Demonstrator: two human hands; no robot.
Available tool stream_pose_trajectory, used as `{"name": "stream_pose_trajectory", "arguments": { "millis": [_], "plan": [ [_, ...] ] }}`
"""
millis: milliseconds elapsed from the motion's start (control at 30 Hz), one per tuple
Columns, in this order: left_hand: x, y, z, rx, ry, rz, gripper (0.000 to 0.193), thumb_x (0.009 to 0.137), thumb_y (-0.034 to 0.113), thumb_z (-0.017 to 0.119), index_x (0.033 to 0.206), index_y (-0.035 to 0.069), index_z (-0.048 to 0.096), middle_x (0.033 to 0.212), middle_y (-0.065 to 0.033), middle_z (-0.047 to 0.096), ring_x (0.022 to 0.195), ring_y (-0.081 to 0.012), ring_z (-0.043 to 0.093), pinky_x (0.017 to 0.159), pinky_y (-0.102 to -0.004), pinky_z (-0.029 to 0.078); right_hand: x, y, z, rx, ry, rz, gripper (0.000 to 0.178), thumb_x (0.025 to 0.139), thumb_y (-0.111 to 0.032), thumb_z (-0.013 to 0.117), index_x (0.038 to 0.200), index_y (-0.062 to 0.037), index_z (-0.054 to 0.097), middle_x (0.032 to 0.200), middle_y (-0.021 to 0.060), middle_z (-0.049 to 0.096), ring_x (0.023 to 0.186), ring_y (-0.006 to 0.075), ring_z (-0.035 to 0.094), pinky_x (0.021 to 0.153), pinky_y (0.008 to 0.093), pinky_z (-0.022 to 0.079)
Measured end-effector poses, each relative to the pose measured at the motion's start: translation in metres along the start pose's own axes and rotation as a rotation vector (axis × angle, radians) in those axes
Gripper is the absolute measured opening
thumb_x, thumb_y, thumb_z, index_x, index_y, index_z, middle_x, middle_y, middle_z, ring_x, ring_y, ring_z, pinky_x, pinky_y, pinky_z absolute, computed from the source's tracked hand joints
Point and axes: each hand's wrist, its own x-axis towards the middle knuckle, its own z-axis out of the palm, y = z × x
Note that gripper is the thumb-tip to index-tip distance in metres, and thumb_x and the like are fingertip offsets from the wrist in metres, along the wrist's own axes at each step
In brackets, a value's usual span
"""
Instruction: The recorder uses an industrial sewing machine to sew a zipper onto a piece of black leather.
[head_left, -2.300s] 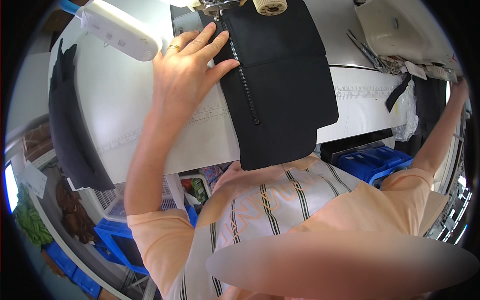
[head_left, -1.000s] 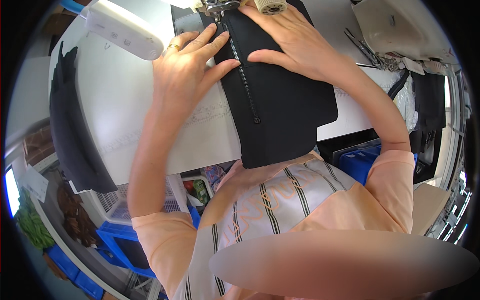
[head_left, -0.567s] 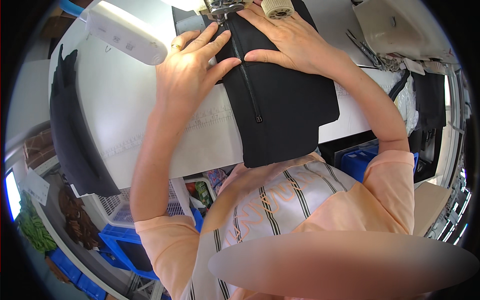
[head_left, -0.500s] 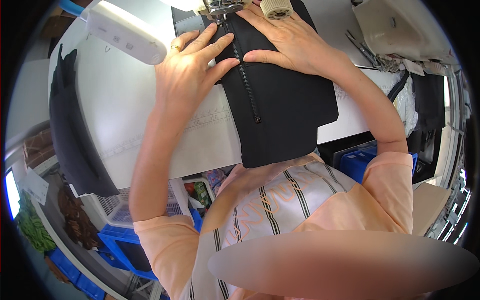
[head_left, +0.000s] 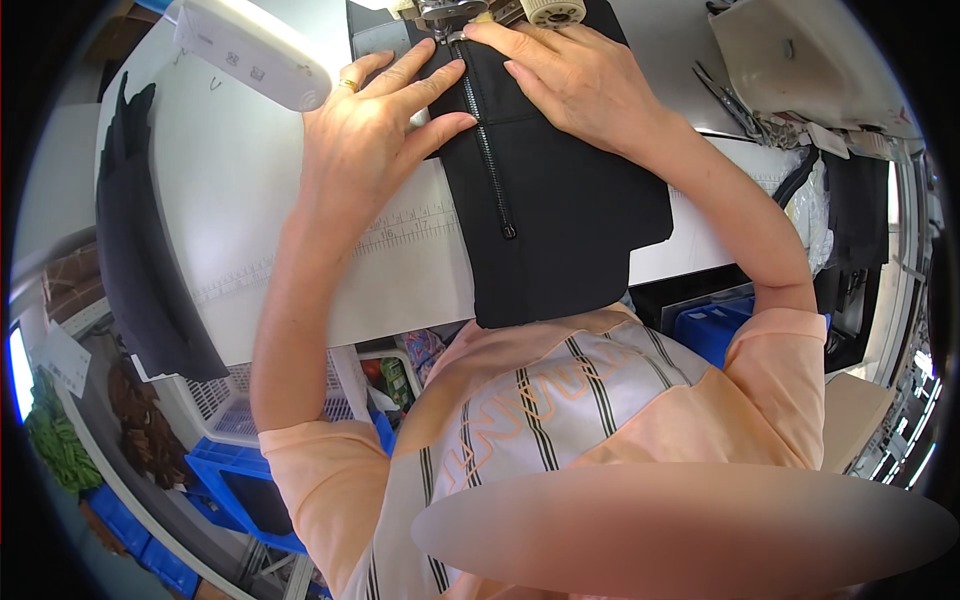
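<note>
A black fabric panel [head_left: 570, 220] with a metal-toothed zipper [head_left: 488, 165] along its left part lies on the white table. Its far end runs under the presser foot [head_left: 445, 28] of a sewing machine. My left hand [head_left: 375, 125], a ring on one finger, rests with fingers spread at the panel's left edge, fingertips close to the zipper and the foot. Across the panel's right side lies my right hand [head_left: 590, 90]. Its index finger reaches to the right side of the presser foot, and the thumb is apart from it. The needle cannot be made out.
A white rounded device [head_left: 250, 50] hangs over the table's left part. Dark fabric strips [head_left: 150, 250] drape over the left edge. Tweezers or scissors [head_left: 725, 100] and small metal parts lie at right. Below the table are a white basket [head_left: 240, 405] and blue crates [head_left: 240, 480].
My right hand has moved up beside the presser foot, its index finger now at the foot and its thumb lifted away from the zipper. My left hand stays nearly in place; the panel shifts slightly forward.
</note>
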Motion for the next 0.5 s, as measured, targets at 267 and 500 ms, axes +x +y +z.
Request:
{"name": "stream_pose_trajectory", "arguments": {
  "millis": [267,500],
  "plan": [
    [-0.001,0.000,0.000,0.019,0.002,0.006,0.040,0.076,0.040,0.076,0.110,0.018,0.074,0.120,-0.0024,0.069,0.105,-0.0281,0.064,0.078,-0.0364,0.054,0.000,0.002,-0.002,-0.056,-0.146,0.052,0.045,0.088,-0.019,0.066,0.132,-0.0185,0.057,0.108,0.0059,0.068,0.094,0.0225,0.065,0.083,0.0334,0.054],
    [-0.005,-0.007,0.006,-0.037,0.008,-0.025,0.040,0.081,0.039,0.074,0.115,0.018,0.071,0.124,-0.0029,0.067,0.111,-0.0282,0.061,0.084,-0.0424,0.049,0.009,0.006,-0.012,0.031,0.030,-0.125,0.034,0.084,-0.012,0.063,0.118,-0.0038,0.063,0.106,0.0148,0.066,0.097,0.0287,0.063,0.088,0.0340,0.052]
  ]
}}
